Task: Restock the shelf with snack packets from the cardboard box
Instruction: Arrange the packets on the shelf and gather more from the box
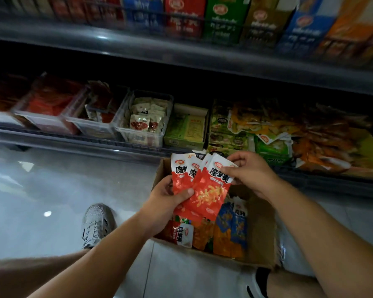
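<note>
My left hand [166, 203] grips the lower end of a fanned bunch of red snack packets [205, 190], thumb across their front. My right hand [249, 172] pinches the top edge of the frontmost red packet. The bunch hangs over an open cardboard box [262, 231] on the floor. Inside the box lie more packets: red and white ones [182, 233], orange ones [202, 235] and blue ones [237, 224]. The low shelf [91, 145] runs just behind the box.
Clear plastic bins [142, 123] with small packets stand on the low shelf, beside green cartons [186, 127] and loose orange and green packets [289, 134]. An upper shelf [181, 52] carries coloured boxes. My shoes [96, 224] rest on the glossy floor on either side of the box.
</note>
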